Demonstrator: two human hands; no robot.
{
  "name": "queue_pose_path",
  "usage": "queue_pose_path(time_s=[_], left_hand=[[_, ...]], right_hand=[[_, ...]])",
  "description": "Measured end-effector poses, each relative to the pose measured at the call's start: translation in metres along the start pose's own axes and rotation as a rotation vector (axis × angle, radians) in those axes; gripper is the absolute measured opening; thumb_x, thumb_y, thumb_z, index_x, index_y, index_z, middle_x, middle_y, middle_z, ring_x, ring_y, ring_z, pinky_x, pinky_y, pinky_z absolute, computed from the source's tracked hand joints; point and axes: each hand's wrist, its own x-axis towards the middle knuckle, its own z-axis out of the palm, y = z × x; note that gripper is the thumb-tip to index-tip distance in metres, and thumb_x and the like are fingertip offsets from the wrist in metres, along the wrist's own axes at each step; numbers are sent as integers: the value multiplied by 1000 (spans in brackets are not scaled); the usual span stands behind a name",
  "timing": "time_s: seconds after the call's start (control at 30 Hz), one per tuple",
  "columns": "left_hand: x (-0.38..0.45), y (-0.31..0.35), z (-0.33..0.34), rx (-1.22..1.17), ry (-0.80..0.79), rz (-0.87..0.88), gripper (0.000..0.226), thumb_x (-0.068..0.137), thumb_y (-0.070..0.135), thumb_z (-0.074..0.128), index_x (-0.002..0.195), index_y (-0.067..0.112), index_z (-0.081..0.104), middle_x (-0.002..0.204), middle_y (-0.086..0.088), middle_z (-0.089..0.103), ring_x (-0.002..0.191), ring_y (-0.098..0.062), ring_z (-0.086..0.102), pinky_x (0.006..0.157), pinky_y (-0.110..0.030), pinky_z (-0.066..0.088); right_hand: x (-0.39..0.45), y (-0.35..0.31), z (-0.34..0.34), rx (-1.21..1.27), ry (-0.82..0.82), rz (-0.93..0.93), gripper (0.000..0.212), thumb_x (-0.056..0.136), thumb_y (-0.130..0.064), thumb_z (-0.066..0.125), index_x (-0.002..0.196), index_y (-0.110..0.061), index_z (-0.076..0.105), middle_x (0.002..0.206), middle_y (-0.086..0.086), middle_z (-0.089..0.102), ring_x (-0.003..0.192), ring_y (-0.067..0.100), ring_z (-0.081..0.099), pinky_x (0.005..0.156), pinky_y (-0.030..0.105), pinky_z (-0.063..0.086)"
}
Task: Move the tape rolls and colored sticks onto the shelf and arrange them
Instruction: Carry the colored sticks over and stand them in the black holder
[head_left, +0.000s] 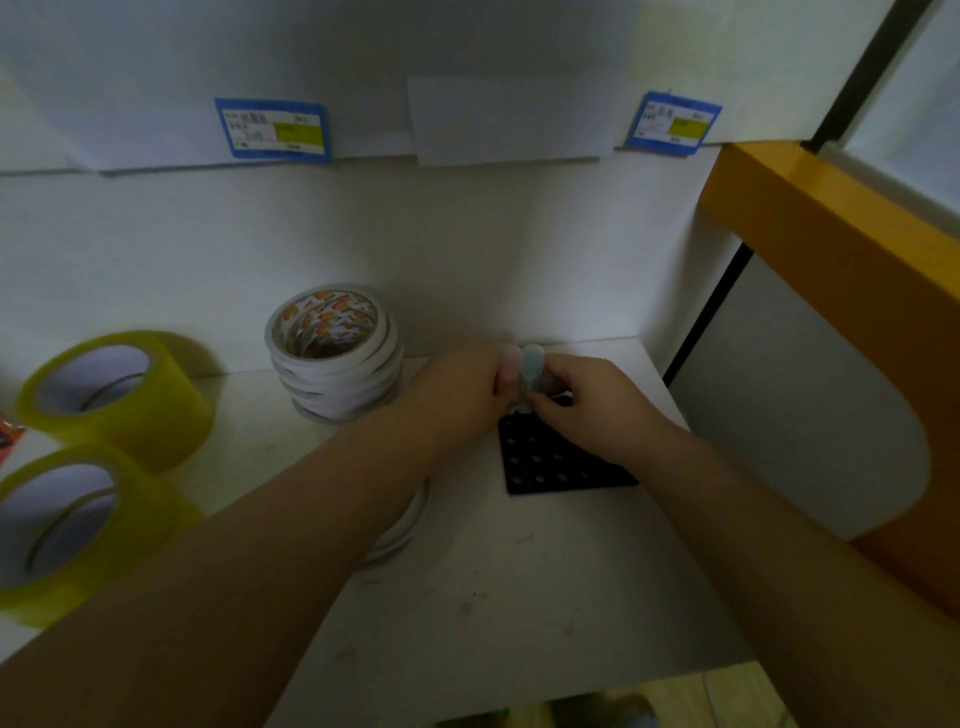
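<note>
Both my hands meet over a black perforated holder (550, 462) at the right back of the white shelf (519, 597). My left hand (462, 395) and my right hand (592, 400) each pinch pale colored sticks (524, 364) that stand upright above the holder, one pinkish and one light blue. A stack of white tape rolls (335, 353) stands just left of my left hand. Two yellow tape rolls lie on their sides at the far left, one at the back (119, 395) and one at the front (67, 530). Another flat white roll (410, 525) peeks out under my left forearm.
The shelf's white back wall carries two blue price labels (274, 128) (672, 120) on the upper shelf edge. A yellow frame post (831, 249) borders the shelf on the right. The shelf's front edge (519, 686) runs below my arms.
</note>
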Motion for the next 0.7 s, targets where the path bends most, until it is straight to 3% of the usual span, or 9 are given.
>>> queue_pose_path(time_s=[0.07, 0.17, 0.3, 0.43, 0.5, 0.6, 0.7], left_hand=[[1, 1, -1, 3, -16, -8, 14, 89, 16, 63, 77, 8, 63, 83, -5, 66, 77, -18, 59, 73, -31, 44], [4, 4, -5, 58, -77, -29, 16, 89, 19, 64, 76, 10, 63, 85, -6, 67, 81, -21, 60, 73, -30, 43], [6, 9, -11, 85, -128, -56, 32, 95, 24, 57, 65, 20, 49, 71, 3, 57, 75, -22, 57, 59, -19, 37], [1, 21, -15, 31, -156, -104, 15, 91, 17, 63, 77, 10, 63, 96, -16, 69, 93, -30, 63, 84, -36, 48], [-2, 27, -17, 53, -147, -113, 13, 94, 17, 58, 84, 10, 63, 102, -19, 68, 98, -32, 62, 87, -37, 49], [-6, 31, -17, 60, -168, -121, 12, 94, 12, 57, 88, 4, 62, 93, -11, 65, 92, -28, 61, 73, -28, 43], [-12, 33, -14, 31, -115, -198, 11, 89, 15, 61, 79, 17, 55, 78, 3, 57, 86, -27, 65, 68, -30, 49]], right_hand=[[0, 2, 1, -12, 13, -5, 11, 92, -16, 65, 98, -23, 71, 93, -16, 71, 88, -5, 65, 79, 10, 48], [-2, 2, 2, 3, 22, -4, 13, 92, -13, 65, 102, -19, 72, 95, -11, 72, 88, -3, 65, 79, 6, 46], [-1, -1, 3, -37, 20, 26, 4, 92, -14, 65, 93, -16, 68, 90, -2, 72, 84, 7, 65, 75, 16, 50], [-2, -7, 1, -100, 4, 84, 15, 93, -17, 63, 80, -20, 59, 78, -1, 64, 69, 5, 56, 60, 11, 39], [-2, -10, 1, -107, 8, 107, 13, 92, -17, 64, 80, -17, 60, 77, 1, 64, 67, 6, 56, 59, 16, 40], [-3, -15, 1, -109, 2, 137, 7, 90, -17, 66, 89, -10, 67, 85, 4, 70, 77, 16, 63, 68, 28, 47], [-13, -24, -5, -75, 20, 174, 29, 89, -18, 68, 117, -11, 68, 115, 4, 70, 107, 15, 63, 92, 27, 50]])
